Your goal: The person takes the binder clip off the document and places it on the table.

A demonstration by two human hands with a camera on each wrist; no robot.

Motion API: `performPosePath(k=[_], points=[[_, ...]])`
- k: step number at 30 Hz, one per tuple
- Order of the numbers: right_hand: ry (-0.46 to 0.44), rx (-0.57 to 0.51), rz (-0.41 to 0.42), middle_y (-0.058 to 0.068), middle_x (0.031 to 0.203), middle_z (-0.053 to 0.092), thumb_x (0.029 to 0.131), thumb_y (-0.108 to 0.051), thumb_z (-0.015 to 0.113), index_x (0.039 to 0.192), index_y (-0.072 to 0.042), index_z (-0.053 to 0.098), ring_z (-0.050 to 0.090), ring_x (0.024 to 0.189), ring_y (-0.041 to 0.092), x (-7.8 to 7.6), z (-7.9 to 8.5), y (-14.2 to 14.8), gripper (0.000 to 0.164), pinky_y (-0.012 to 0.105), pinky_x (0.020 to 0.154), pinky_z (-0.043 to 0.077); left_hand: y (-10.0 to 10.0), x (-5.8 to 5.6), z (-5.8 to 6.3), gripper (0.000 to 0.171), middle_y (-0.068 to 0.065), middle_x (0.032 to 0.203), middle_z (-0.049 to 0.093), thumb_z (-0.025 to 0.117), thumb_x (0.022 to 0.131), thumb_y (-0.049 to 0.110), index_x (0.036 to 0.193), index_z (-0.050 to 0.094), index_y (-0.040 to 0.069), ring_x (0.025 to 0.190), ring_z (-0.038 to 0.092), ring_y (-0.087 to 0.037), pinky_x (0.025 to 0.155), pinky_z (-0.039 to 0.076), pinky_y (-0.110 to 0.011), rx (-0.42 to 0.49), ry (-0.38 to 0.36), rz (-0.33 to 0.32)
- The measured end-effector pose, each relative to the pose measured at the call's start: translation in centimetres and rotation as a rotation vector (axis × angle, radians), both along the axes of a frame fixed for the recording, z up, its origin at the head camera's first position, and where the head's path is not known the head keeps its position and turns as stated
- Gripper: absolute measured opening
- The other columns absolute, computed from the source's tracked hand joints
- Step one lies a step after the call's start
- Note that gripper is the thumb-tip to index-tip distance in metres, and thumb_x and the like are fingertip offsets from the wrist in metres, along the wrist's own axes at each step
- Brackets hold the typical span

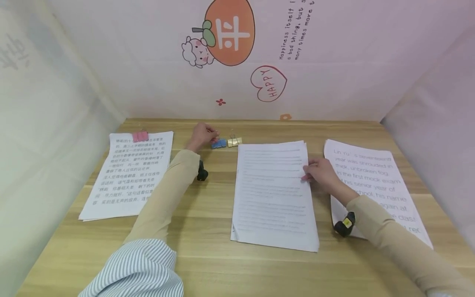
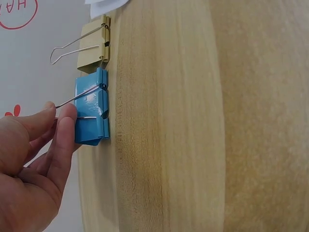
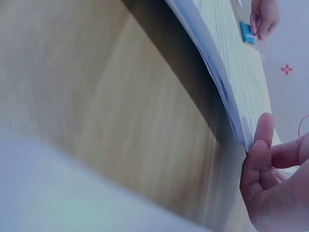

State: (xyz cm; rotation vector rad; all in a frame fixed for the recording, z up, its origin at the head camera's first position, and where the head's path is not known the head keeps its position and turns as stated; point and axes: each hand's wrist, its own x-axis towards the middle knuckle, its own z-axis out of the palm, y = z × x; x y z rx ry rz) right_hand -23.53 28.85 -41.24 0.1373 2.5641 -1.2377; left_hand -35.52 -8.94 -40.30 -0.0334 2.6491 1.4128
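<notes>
Pink-clipped pages lie left of the left hand, which pinches the blue clip by its wire handle. Between the hands sit the yellow clip and the middle stack, its right edge pinched by the right hand; another stack lies to that hand's right.

Left grip on the wire handle of a blue clip, yellow clip just beside
</notes>
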Motion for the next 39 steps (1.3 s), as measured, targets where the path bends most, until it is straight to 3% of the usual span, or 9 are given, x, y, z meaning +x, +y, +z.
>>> performPosePath(k=[8, 13, 19, 23, 28, 34, 39], points=[[0.059, 0.125, -0.042, 0.026, 0.103, 0.065, 0.094, -0.015, 0.044, 0.126, 0.011, 0.046, 0.066, 0.066, 0.011, -1.2, -0.2, 1.1, 0.041, 0.020, 0.064, 0.050, 0.3, 0.2, 0.1, 0.023, -0.021, 0.095, 0.070, 0.060, 0.091, 0.013, 0.102, 0.067, -0.005, 0.061, 0.065, -0.012, 0.056, 0.052, -0.017, -0.024, 0.032, 0.005], [0.116, 0.277, -0.018, 0.026, 0.099, 0.064, 0.091, -0.013, 0.045, 0.121, 0.013, 0.048, 0.066, 0.068, 0.016, -1.8, -0.2, 1.0, 0.040, 0.022, 0.062, 0.044, -0.2, 0.4, -0.3, 0.023, -0.022, 0.095, 0.069, 0.059, 0.091, 0.012, 0.103, 0.066, -0.006, 0.064, 0.066, -0.014, 0.058, 0.053, -0.018, 0.004, 0.030, 0.003], [0.175, 0.394, 0.009, 0.026, 0.089, 0.063, 0.085, -0.006, 0.046, 0.110, 0.016, 0.054, 0.060, 0.067, 0.024, -2.0, -0.2, 0.5, 0.034, 0.024, 0.054, 0.043, -0.3, 0.2, -0.4, 0.020, -0.019, 0.089, 0.070, 0.059, 0.091, 0.012, 0.098, 0.068, -0.005, 0.058, 0.060, -0.009, 0.055, 0.049, -0.016, -0.054, 0.087, -0.006], [0.182, 0.445, 0.018, 0.028, 0.085, 0.058, 0.085, -0.002, 0.046, 0.113, 0.021, 0.044, 0.056, 0.061, 0.024, -1.7, -0.3, 0.3, 0.037, 0.025, 0.047, 0.041, 0.0, 0.1, -0.3, 0.020, -0.018, 0.087, 0.070, 0.059, 0.091, 0.013, 0.097, 0.069, -0.004, 0.059, 0.059, -0.009, 0.054, 0.047, -0.016, -0.083, 0.101, -0.034], [0.219, 0.481, 0.033, 0.027, 0.083, 0.051, 0.087, -0.001, 0.045, 0.114, 0.019, 0.034, 0.052, 0.059, 0.025, -1.5, -0.7, 0.1, 0.035, 0.026, 0.043, 0.039, -0.2, -0.1, -0.6, 0.021, -0.018, 0.090, 0.070, 0.061, 0.090, 0.013, 0.100, 0.067, -0.004, 0.062, 0.061, -0.011, 0.055, 0.048, -0.017, -0.092, 0.085, -0.035], [0.201, 0.477, 0.047, 0.037, 0.096, 0.053, 0.087, -0.001, 0.044, 0.118, 0.019, 0.036, 0.058, 0.067, 0.032, -1.9, -0.8, -0.4, 0.037, 0.028, 0.046, 0.043, -2.4, 0.0, -0.4, 0.028, -0.017, 0.102, 0.066, 0.061, 0.091, 0.017, 0.110, 0.061, -0.002, 0.076, 0.066, -0.019, 0.063, 0.052, -0.022, -0.048, 0.054, -0.004], [0.205, 0.529, 0.046, 0.039, 0.101, 0.053, 0.084, -0.001, 0.044, 0.117, 0.019, 0.040, 0.057, 0.072, 0.037, -2.3, -0.8, -0.4, 0.039, 0.031, 0.049, 0.043, -7.0, 0.6, 0.5, 0.030, -0.021, 0.109, 0.065, 0.060, 0.090, 0.017, 0.113, 0.059, -0.003, 0.070, 0.063, -0.014, 0.061, 0.051, -0.021, -0.014, 0.102, 0.109]])
